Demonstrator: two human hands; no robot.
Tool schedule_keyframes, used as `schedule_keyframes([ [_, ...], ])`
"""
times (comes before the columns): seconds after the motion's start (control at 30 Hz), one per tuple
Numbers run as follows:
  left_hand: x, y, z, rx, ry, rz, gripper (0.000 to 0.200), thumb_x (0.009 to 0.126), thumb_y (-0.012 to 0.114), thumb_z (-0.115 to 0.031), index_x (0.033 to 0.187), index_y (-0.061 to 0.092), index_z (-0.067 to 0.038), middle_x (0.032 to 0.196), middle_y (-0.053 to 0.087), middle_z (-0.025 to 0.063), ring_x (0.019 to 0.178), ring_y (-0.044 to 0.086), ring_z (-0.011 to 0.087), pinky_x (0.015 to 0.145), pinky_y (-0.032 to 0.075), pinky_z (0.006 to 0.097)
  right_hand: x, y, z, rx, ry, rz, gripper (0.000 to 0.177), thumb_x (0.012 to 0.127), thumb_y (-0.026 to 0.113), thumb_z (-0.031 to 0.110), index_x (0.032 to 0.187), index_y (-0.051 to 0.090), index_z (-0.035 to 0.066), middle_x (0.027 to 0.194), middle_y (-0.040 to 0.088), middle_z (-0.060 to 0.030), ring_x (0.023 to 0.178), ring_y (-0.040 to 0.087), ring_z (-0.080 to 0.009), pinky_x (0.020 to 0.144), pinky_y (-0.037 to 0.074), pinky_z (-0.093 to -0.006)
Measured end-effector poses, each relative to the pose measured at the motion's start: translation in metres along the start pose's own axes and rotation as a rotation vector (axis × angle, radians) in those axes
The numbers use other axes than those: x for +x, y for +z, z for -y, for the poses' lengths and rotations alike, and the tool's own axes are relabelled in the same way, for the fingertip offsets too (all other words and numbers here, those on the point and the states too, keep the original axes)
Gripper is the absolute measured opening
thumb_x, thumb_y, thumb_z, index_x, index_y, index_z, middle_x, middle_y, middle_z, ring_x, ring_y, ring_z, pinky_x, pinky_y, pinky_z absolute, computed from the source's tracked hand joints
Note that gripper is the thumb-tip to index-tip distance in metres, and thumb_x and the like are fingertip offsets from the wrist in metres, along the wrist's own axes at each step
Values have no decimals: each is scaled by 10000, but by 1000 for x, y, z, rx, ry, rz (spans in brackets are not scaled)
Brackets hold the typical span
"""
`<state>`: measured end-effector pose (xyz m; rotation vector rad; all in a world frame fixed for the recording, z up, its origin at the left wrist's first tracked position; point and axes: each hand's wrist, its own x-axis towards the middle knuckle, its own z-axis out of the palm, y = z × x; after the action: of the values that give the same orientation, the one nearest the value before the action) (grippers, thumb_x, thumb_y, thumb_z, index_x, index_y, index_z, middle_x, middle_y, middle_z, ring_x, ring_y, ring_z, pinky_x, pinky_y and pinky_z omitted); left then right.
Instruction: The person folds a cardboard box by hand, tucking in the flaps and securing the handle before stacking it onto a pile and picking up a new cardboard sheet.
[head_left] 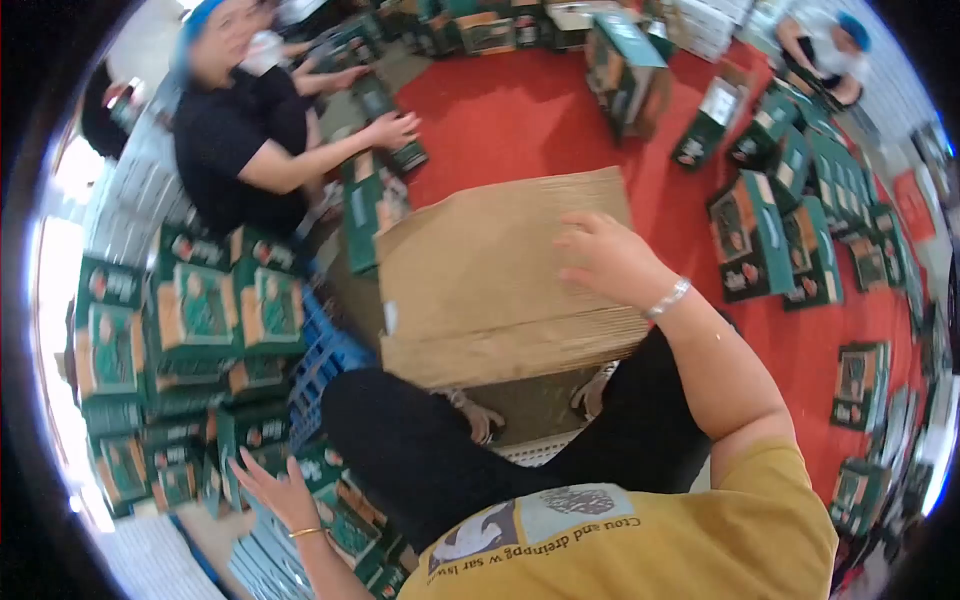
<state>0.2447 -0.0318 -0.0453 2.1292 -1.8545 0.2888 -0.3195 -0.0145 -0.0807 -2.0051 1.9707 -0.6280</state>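
A brown cardboard sheet, creased along its near edge, lies flat in front of my knees. Over its right part is my right hand, fingers apart and slightly bent, holding nothing. My left hand is down at my left side with fingers spread, also holding nothing. Close by that hand are green printed boxes, and below it lie more green cartons and a stack of pale flat pieces.
Green boxes are stacked at left beside a blue plastic crate. A person in black reaches toward boxes at upper left; another person sits at upper right. Many green cartons stand on the red floor covering.
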Motion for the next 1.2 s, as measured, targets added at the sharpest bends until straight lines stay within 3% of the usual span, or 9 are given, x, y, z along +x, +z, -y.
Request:
schedule_keyframes([
  [0.1,48,17,-153,-241,554,-3,651,815,691,-138,1409,459,-7,1535,322,246,1417,299,427,1169,232,496,17,-17,-39,-48,152,74,424,847,729,313,1201,648,95,1375,523,-146,1243,524,-349,1021,463,-434],
  [0.17,52,56,-252,-452,781,204,621,810,704,-169,1366,488,2,1492,382,253,1380,346,431,1175,238,480,30,-25,-80,-96,247,76,443,844,730,353,1188,655,84,1382,523,-144,1248,526,-343,1021,464,-420],
  [0.33,-23,204,-402,-250,958,556,722,896,620,-469,1501,387,-152,1614,189,183,1489,161,377,1201,147,534,52,-36,-216,-94,585,-105,393,823,725,381,1112,703,115,1129,663,-161,1072,635,-335,937,509,-435],
  [0.6,-49,259,-404,-304,988,586,878,805,682,-573,1515,330,-194,1628,138,182,1491,86,449,1179,62,621,194,-6,-404,-71,771,-407,692,773,769,521,1156,643,-41,1161,676,-235,1089,648,-371,949,499,-439],
  [0.67,-50,261,-403,-280,979,608,879,797,674,-602,1513,346,-213,1630,142,171,1492,94,442,1176,74,622,231,13,-449,165,753,-562,629,772,776,502,1128,683,-9,1130,697,-219,1079,659,-347,936,495,-421],
  [0.7,-50,264,-402,-312,977,606,874,796,671,-609,1511,352,-222,1631,144,168,1492,96,439,1175,76,625,240,16,-444,287,765,-580,592,830,733,511,1165,681,25,1016,720,-130,919,671,-250,834,494,-366],
  [0.77,-50,270,-401,-335,965,599,863,797,670,-610,1508,361,-229,1631,149,163,1493,99,437,1171,77,628,257,26,-463,-70,887,-653,493,888,640,511,1184,704,123,1081,725,-165,1026,684,-328,903,503,-413],
  [0.9,-49,271,-400,-400,972,584,849,814,649,-620,1513,357,-237,1633,147,158,1497,91,427,1171,77,624,243,-23,-430,-403,873,-662,365,937,553,425,1095,735,152,1067,710,-181,1034,667,-365,899,505,-460],
  [1.2,-40,247,-400,-313,970,649,787,904,510,-626,1543,331,-204,1651,106,133,1517,53,373,1205,38,564,175,-325,-250,-635,601,-570,431,912,601,464,1074,713,80,1034,696,-214,998,650,-393,871,489,-470],
])
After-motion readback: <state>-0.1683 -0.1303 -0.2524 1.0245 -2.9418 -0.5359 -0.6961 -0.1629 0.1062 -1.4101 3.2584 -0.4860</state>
